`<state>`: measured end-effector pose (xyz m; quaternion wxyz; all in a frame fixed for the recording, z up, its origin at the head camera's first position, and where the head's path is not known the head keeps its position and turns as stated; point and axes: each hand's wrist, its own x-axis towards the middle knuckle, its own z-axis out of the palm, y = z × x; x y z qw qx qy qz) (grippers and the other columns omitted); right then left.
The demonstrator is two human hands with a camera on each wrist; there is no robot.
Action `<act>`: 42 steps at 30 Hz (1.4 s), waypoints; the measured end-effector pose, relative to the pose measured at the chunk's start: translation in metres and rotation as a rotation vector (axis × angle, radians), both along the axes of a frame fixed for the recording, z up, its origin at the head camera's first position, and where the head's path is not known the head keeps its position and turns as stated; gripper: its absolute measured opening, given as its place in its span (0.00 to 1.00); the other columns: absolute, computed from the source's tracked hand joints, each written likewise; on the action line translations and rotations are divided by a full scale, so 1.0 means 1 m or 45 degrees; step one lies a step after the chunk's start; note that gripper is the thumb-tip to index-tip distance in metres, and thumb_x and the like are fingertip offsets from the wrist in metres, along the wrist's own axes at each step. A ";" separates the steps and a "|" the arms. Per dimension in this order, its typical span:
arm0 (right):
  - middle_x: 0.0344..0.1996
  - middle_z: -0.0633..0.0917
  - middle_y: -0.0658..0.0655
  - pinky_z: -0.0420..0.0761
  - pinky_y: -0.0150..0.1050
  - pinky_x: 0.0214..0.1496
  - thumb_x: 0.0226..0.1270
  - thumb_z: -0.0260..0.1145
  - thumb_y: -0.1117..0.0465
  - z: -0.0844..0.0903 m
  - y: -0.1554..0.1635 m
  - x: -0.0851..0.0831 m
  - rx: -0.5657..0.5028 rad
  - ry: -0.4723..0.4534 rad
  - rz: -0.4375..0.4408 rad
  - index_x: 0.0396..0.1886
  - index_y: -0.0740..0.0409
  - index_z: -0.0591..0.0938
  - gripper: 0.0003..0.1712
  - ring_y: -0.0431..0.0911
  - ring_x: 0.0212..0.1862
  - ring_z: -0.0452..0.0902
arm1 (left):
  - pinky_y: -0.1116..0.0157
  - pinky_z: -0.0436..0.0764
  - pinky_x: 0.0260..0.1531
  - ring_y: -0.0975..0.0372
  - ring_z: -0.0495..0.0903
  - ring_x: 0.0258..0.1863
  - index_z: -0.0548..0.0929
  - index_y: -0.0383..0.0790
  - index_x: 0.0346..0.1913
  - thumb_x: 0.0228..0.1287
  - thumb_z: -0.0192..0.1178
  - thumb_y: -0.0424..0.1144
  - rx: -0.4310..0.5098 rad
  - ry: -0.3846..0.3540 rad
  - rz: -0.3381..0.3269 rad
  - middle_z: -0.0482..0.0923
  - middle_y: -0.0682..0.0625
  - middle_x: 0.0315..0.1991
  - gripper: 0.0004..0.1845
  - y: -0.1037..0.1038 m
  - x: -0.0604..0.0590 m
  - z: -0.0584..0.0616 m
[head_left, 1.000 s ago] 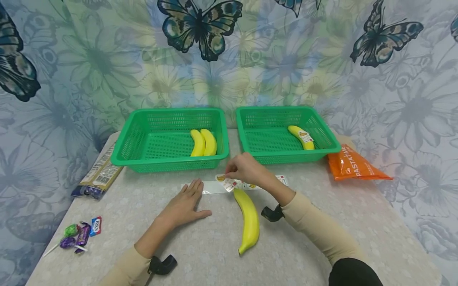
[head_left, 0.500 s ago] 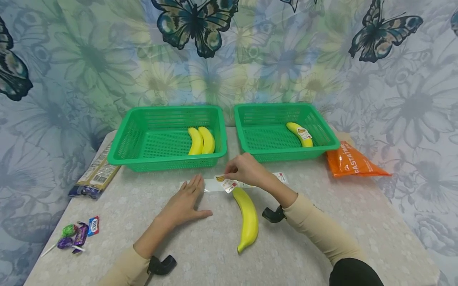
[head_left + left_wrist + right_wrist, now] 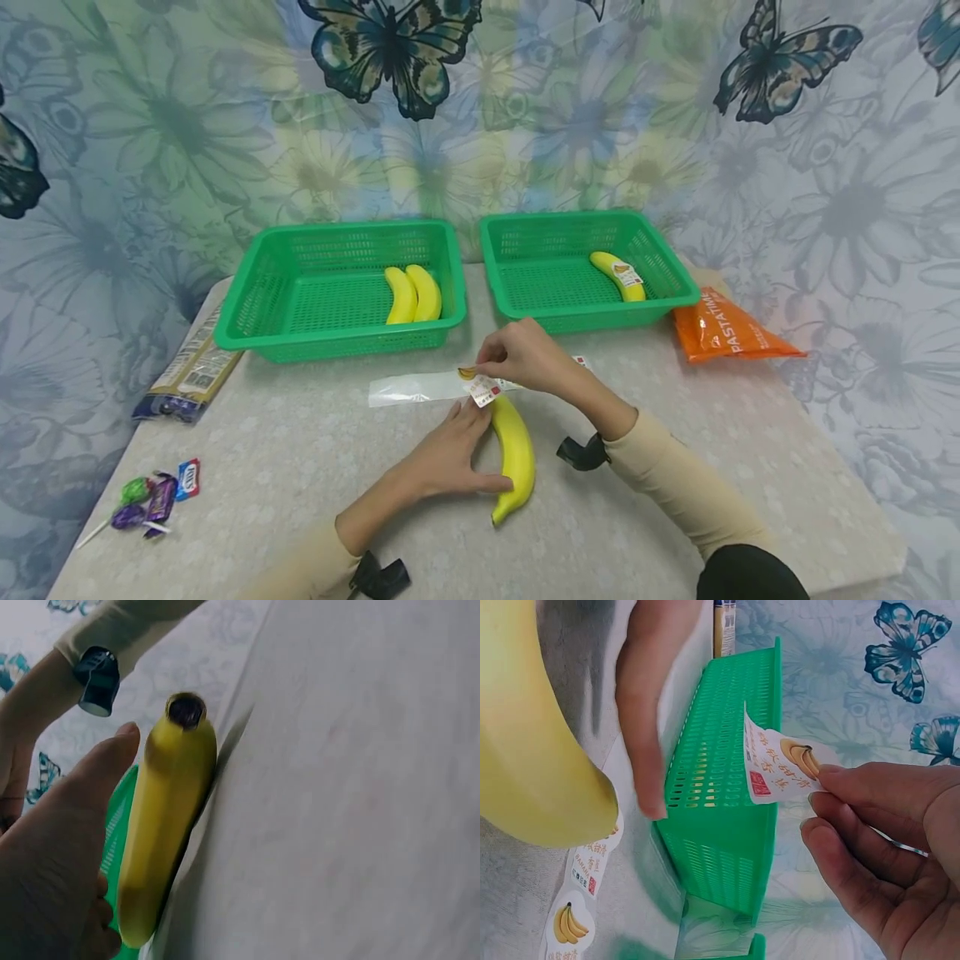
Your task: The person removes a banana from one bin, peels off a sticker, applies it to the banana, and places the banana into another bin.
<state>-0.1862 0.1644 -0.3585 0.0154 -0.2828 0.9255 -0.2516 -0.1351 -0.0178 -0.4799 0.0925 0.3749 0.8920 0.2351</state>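
My right hand (image 3: 525,358) pinches a white label sticker (image 3: 776,765) printed with bananas and red marks between thumb and fingertips. The sticker hangs above the table, by the far end of a yellow banana (image 3: 519,454). Beside that banana is my left hand (image 3: 442,462), its fingers extended along the left side and its thumb reaching over the near part; whether it touches the peel is unclear. Behind both hands lies a sticker strip (image 3: 412,389), bare backing at its left part. More banana stickers (image 3: 571,926) sit on it, partly hidden by my right hand in the head view.
At the back stand two green baskets: the left basket (image 3: 341,343) holds two bananas (image 3: 414,295), the right basket (image 3: 600,315) one labelled banana (image 3: 618,277). An orange bag (image 3: 727,329) lies right, a gold-and-blue package (image 3: 191,375) left, wrapped candies (image 3: 153,500) front left.
My left hand has left the strip's left end and moved right, to the banana's side. My right hand still pinches the sticker. The head view has shifted slightly.
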 end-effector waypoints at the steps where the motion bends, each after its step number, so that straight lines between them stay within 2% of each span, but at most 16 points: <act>1: 0.23 0.89 0.45 0.76 0.26 0.26 0.60 0.72 0.58 0.000 0.000 0.001 -0.001 -0.004 -0.003 0.29 0.52 0.90 0.04 0.32 0.23 0.76 | 0.48 0.46 0.77 0.56 0.33 0.79 0.39 0.41 0.78 0.51 0.57 0.76 -0.005 -0.002 0.000 0.32 0.47 0.79 0.64 0.001 0.001 -0.001; 5: 0.24 0.89 0.45 0.73 0.27 0.24 0.61 0.71 0.59 0.002 0.002 0.008 -0.007 0.001 -0.021 0.30 0.52 0.90 0.04 0.34 0.21 0.75 | 0.48 0.47 0.77 0.54 0.33 0.79 0.37 0.41 0.78 0.50 0.55 0.77 -0.034 0.002 0.008 0.31 0.47 0.79 0.65 0.002 0.004 -0.004; 11: 0.24 0.89 0.46 0.74 0.27 0.25 0.60 0.72 0.58 0.007 0.006 0.015 -0.019 -0.007 -0.053 0.30 0.53 0.90 0.04 0.35 0.23 0.76 | 0.50 0.46 0.77 0.54 0.35 0.79 0.41 0.40 0.78 0.51 0.55 0.77 -0.032 -0.031 0.011 0.37 0.44 0.79 0.64 0.003 0.003 -0.007; 18: 0.24 0.89 0.46 0.76 0.32 0.28 0.58 0.74 0.56 0.011 0.019 0.026 -0.138 -0.228 -0.197 0.28 0.51 0.90 0.05 0.35 0.25 0.76 | 0.50 0.48 0.77 0.57 0.34 0.79 0.41 0.42 0.79 0.52 0.54 0.77 -0.026 -0.021 0.003 0.34 0.46 0.80 0.63 0.004 0.003 -0.007; 23: 0.21 0.87 0.47 0.73 0.32 0.27 0.56 0.75 0.56 -0.007 0.028 0.033 -0.214 -0.318 -0.245 0.26 0.52 0.90 0.05 0.36 0.24 0.73 | 0.53 0.53 0.77 0.58 0.37 0.79 0.37 0.46 0.79 0.50 0.56 0.77 0.024 -0.058 0.029 0.29 0.48 0.80 0.64 0.003 0.004 -0.009; 27: 0.19 0.84 0.46 0.70 0.31 0.24 0.55 0.75 0.57 -0.026 0.034 0.039 -0.223 -0.323 -0.268 0.24 0.53 0.89 0.05 0.36 0.22 0.70 | 0.55 0.58 0.75 0.55 0.42 0.79 0.40 0.41 0.78 0.49 0.57 0.77 0.018 -0.093 0.051 0.32 0.46 0.80 0.65 0.003 0.004 -0.009; 31: 0.16 0.82 0.45 0.70 0.30 0.21 0.55 0.75 0.57 -0.040 0.038 0.045 -0.218 -0.353 -0.291 0.23 0.52 0.88 0.05 0.36 0.20 0.70 | 0.55 0.62 0.73 0.56 0.41 0.79 0.43 0.37 0.78 0.50 0.56 0.78 0.001 -0.098 0.049 0.32 0.47 0.80 0.65 0.002 0.004 -0.008; 42: 0.12 0.79 0.44 0.65 0.29 0.19 0.54 0.76 0.57 -0.051 0.041 0.047 -0.206 -0.360 -0.285 0.21 0.50 0.89 0.06 0.36 0.18 0.66 | 0.55 0.64 0.72 0.58 0.39 0.79 0.41 0.41 0.78 0.50 0.53 0.80 -0.016 -0.115 0.047 0.31 0.48 0.80 0.65 0.003 0.003 -0.008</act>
